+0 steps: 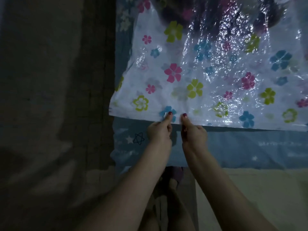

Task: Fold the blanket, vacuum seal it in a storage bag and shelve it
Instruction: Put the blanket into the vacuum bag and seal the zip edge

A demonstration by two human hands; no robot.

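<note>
A blue star-printed bed sheet point(233, 147) spreads under a clear, flower-printed storage bag point(191, 77), which lies flat across the bed. The blanket point(208, 12) shows as a dark, patterned mass through the plastic at the bag's far end, well away from the bag's near edge. At that near edge, towards the bag's left corner, the left hand point(159, 132) and right hand point(194, 133) sit just beside each other, each with thumb on top of the plastic and fingers curled beneath, clamped on the edge strip. The step appears to be closing the bag's zip seal. To do it well, the pinch should probably run the whole near edge from corner to corner, pressing firmly and overlapping each squeeze so no gap is left for air to creep back. Keeping the edge flat and unwrinkled against the bed would help the two tracks meet. Whether the strip under the thumbs is already mated cannot be told in this dim light.
</note>
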